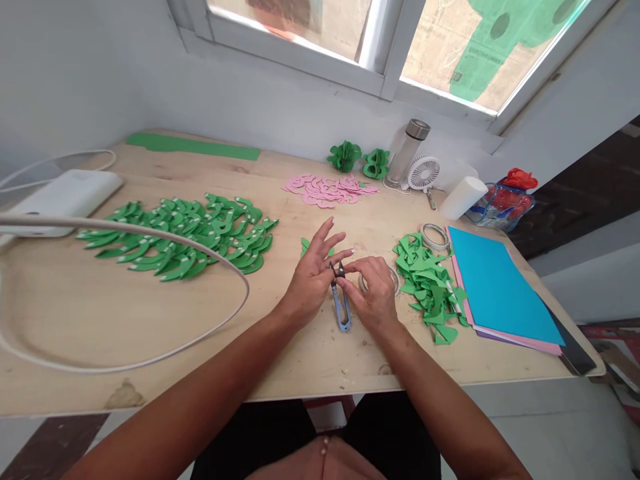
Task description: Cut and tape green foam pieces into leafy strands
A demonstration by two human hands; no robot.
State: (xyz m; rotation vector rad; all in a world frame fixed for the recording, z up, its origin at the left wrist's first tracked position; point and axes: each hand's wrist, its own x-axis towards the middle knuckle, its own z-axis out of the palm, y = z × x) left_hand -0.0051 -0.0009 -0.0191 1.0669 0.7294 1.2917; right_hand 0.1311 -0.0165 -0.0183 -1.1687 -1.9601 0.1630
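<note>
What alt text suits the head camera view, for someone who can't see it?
A person's left hand and right hand are close together at small blue snips over a wooden table. Curved green cutouts spread at left, pink cutouts lie beyond, green scraps sit beside colored sheets at right.

Your left hand and right hand are close together at the blades of blue snips. On the table, green cutouts lie to your left, green scraps to your right.
</note>
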